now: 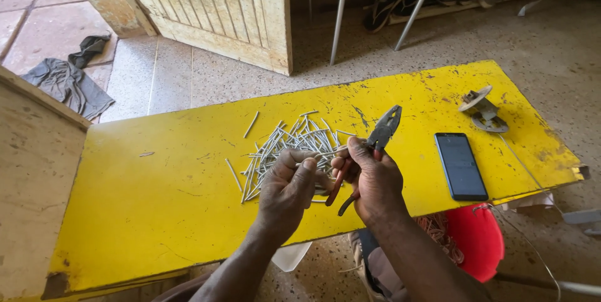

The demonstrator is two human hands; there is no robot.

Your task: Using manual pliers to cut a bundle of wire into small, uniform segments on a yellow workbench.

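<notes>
A speckled stone floor, a wooden door panel and a metal-legged stool frame a scuffed yellow tabletop (156, 214), seen from above. Reading from left to right, we first meet bare yellow paint with a few stray wire pieces, then the heap of short, straight wire pieces (285, 145), which lies just beyond our left hand and a little to its left, its strands fanning mostly away from us. Our left hand (289, 188) is curled, thumb and fingertips pressed together on what appears to be a single wire piece; the piece itself is too thin to make out clearly between the fingers. Touching it on the right, our right hand (374, 180) is closed around the red handles of the pliers (369, 151). The long axis of the pliers runs diagonally, handles low toward us and the dark nose pointing up and to the right, away from the heap; whether the nose is parted we cannot tell. The heap is thus nearer the left hand, the tool wholly in the right. Further right of the right hand lie a dark phone (461, 165), face up, and beyond it a small grey metal fitting (483, 111).
</notes>
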